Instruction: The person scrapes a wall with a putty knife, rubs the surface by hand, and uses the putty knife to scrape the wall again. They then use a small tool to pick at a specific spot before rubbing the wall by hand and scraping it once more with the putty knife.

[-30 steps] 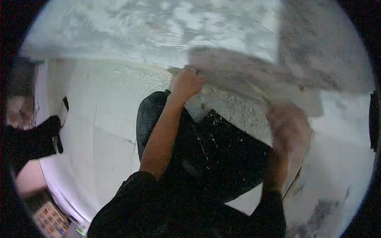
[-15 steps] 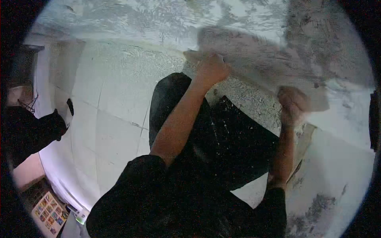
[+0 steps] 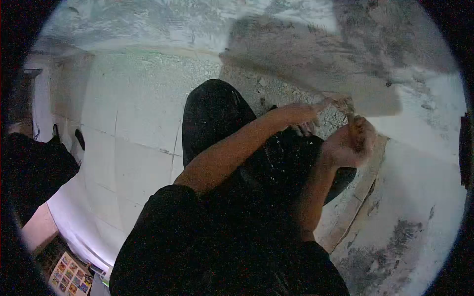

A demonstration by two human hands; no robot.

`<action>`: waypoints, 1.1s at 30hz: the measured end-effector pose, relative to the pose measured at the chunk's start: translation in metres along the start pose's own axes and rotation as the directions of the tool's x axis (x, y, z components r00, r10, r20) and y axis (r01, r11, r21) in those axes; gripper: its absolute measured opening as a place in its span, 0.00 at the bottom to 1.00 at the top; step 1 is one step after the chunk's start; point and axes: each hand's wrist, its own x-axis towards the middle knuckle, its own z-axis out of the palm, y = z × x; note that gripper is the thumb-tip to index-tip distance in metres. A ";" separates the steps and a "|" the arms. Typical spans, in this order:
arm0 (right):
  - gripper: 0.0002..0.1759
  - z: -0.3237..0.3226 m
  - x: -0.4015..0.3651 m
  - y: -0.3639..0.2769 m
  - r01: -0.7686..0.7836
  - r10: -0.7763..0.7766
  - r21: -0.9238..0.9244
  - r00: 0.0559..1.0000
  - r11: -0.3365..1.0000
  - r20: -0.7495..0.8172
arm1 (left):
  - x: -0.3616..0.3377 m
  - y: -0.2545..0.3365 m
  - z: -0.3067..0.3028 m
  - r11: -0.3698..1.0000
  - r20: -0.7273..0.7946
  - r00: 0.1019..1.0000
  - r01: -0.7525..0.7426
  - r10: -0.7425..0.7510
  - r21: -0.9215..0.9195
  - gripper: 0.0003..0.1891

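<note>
My right hand [image 3: 351, 143] is closed round the handle of a small scraper [image 3: 344, 104], its flat, dusty end pointing away toward the wall base. My left hand [image 3: 298, 117] reaches across above my knee with the index finger stretched out, its tip right at the scraper's flat end. The other left fingers hang loosely apart below. Under both hands, crumbled debris [image 3: 266, 88] covers the floor strip along the foot of the wall [image 3: 296, 54]. White specks dot my dark trousers [image 3: 217, 106].
Pale floor tiles [image 3: 140, 160] with dust stretch to the left. Dark clothing of a person [image 3: 39, 167] shows at the far left. A sheet of small coloured pictures [image 3: 71, 276] lies lower left. To the right, a narrow ledge [image 3: 363, 197] runs beside a stained white wall [image 3: 414, 182].
My left hand has come away from the wall base, moving right and toward me, its fist loosened. My right hand has turned and drawn back slightly, bringing the scraper into view.
</note>
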 end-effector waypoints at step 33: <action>0.23 -0.117 -0.082 0.143 -0.191 0.564 -0.886 0.821 0.423 0.093 | 0.058 -0.062 0.014 0.931 -0.665 0.653 -0.288 0.362 0.224 0.20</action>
